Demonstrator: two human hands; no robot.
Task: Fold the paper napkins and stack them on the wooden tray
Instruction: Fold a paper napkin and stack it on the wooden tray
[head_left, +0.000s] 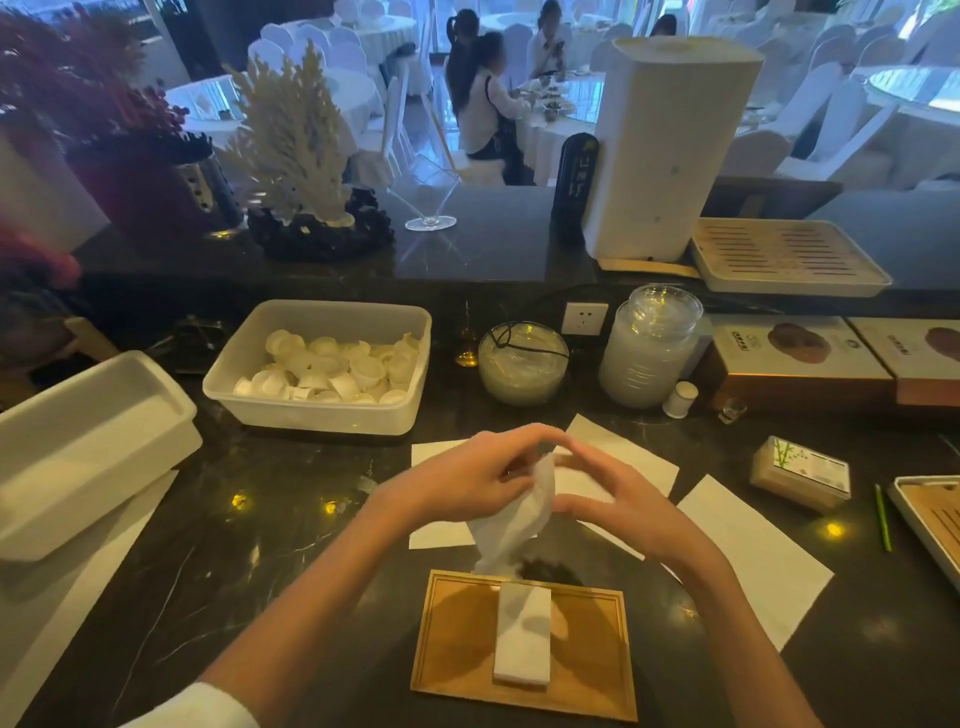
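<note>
A wooden tray (587, 649) lies near the counter's front edge, bearing a small stack of folded white napkins (522, 639). Above it hangs a loose white napkin (514, 525). My left hand (467, 478) pinches its top edge, and my right hand (618, 499) meets it at the fingertips, thumb touching the paper. Several flat unfolded napkins lie on the dark counter behind and to the right: one (753, 551) at the right, one (623, 457) under my hands, one (431, 532) at the left.
A clear tub of small white cups (322, 364) stands behind, a white bin (88, 452) at the left. Glass jars (649, 348), boxes (800, 358), a toothpick box (800, 473) and another tray's edge (930, 519) occupy the right. People sit at distant tables.
</note>
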